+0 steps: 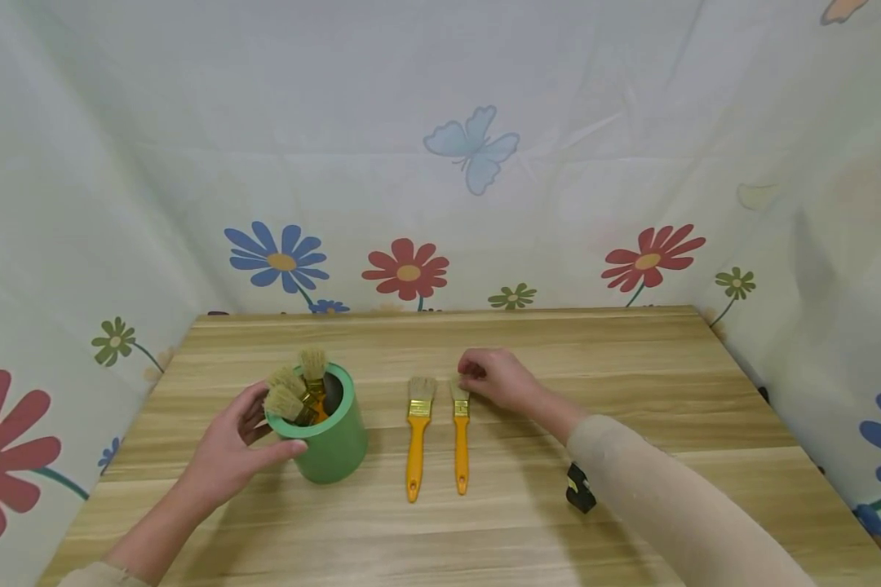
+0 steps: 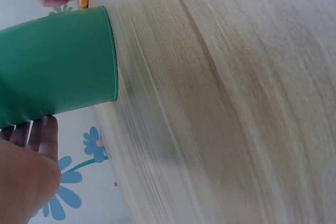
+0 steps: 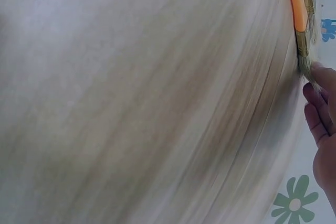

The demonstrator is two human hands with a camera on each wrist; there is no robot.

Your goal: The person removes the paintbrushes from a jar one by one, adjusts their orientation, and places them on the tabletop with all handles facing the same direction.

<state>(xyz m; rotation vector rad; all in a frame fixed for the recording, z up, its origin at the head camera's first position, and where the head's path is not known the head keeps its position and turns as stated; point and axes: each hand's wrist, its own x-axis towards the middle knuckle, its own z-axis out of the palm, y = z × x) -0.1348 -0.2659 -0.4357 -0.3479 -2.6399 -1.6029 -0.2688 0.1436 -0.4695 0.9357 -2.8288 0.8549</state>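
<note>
A green cup (image 1: pixel 332 444) stands on the left half of the table, with several bristle brushes (image 1: pixel 294 391) in it, bristles up. My left hand (image 1: pixel 227 452) holds the cup from its left side, thumb at the front and fingers behind; the left wrist view shows the fingers (image 2: pixel 44 135) against its wall. Right of the cup lie two flat paintbrushes with yellow-orange handles, bristles pointing away. My right hand (image 1: pixel 502 379) pinches the bristle end of the narrower paintbrush (image 1: pixel 462 440). The wider paintbrush (image 1: pixel 417 440) lies beside it, touched by neither hand.
A small black object (image 1: pixel 580 489) lies on the wooden table (image 1: pixel 631 350) beside the right sleeve, which partly covers it. A whitish curtain (image 1: pixel 338 187) printed with flowers and a butterfly hangs behind the table and along both sides.
</note>
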